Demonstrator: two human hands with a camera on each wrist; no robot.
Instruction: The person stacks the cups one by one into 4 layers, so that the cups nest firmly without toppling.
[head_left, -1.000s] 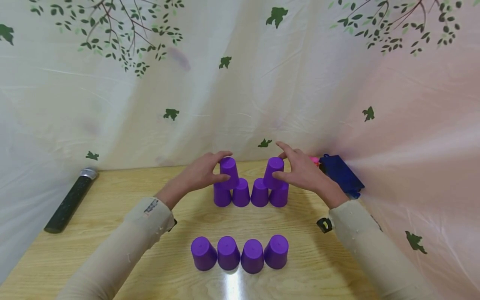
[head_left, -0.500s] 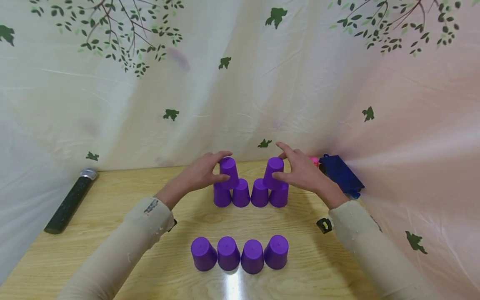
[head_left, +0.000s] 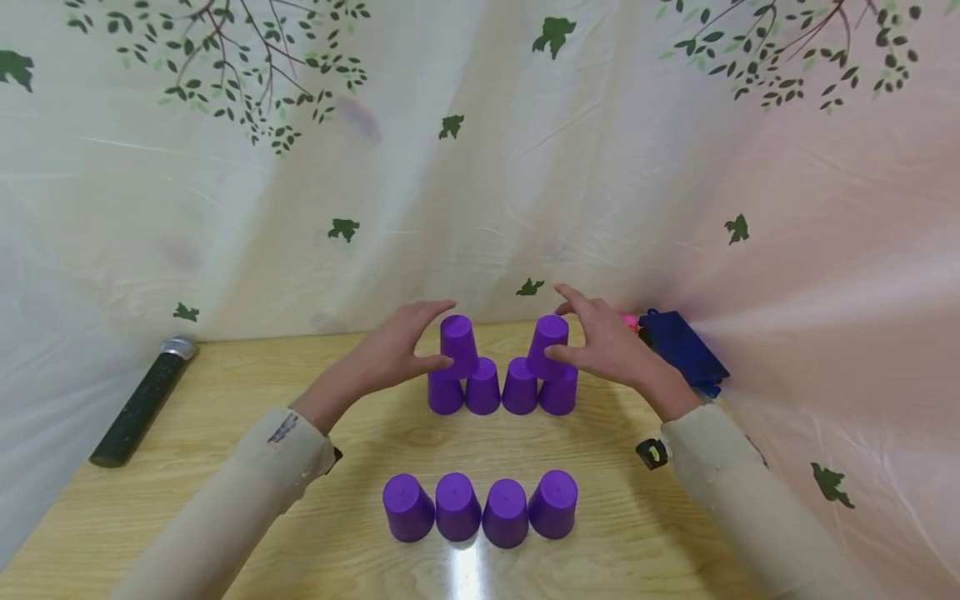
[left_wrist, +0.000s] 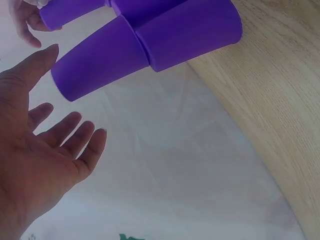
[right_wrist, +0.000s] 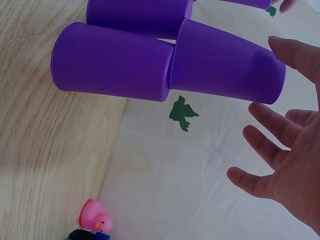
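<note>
In the head view, a row of several upside-down purple cups stands at the back, among them a lower left cup. Across the left pair sits an upper left cup; an upper right cup tops the right pair. My left hand is spread beside the upper left cup, and the left wrist view shows a gap between its fingers and that purple cup. My right hand holds the upper right cup lightly, thumb on its near side and a fingertip at its far edge in the right wrist view.
Nearer me, several more upside-down purple cups stand in a row. A black microphone-like cylinder lies at the left. A dark blue object and a pink rubber duck lie at the right, before the leaf-patterned curtain.
My left hand has let go of the upper left cup and drawn back slightly to the left. The right hand and the cups stay in place.
</note>
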